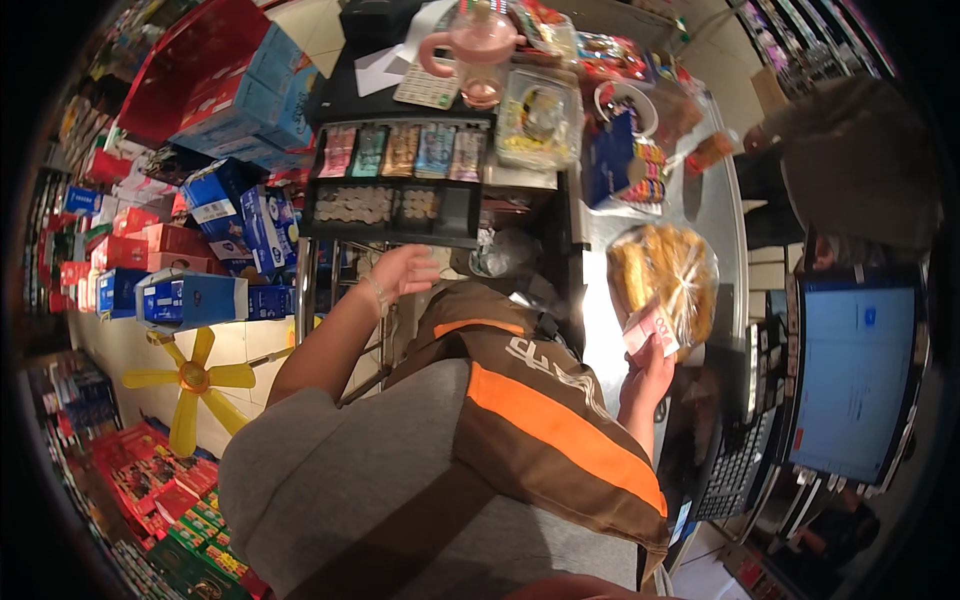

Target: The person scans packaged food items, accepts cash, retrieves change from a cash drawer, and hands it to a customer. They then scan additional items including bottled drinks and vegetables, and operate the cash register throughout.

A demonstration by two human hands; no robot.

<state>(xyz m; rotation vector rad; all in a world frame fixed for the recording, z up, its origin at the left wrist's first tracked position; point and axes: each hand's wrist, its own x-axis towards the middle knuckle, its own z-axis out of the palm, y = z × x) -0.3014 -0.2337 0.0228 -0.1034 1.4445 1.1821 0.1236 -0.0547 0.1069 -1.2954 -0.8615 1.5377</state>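
Note:
My right hand [651,371] pinches a pinkish-red banknote [651,327] over the metal counter. Beside and partly behind the note lies a knotted clear plastic bag of long golden bread pieces [694,262]. My left hand [407,270] holds nothing, its fingers loosely spread just below the front edge of an open black cash drawer [390,238]. Several stacks of banknotes [403,150] in different colours fill the drawer's back row. Coins [352,205] sit in two front compartments. A brown apron [525,420] with an orange band covers my front.
Left are stacked blue and red cartons [214,217] and a yellow five-bladed fan [193,376]. A pink-lidded cup [480,60] and clear plastic container [538,124] stand behind the drawer. Right are a keyboard [739,450], a monitor [855,382] and a person [862,161] across the counter.

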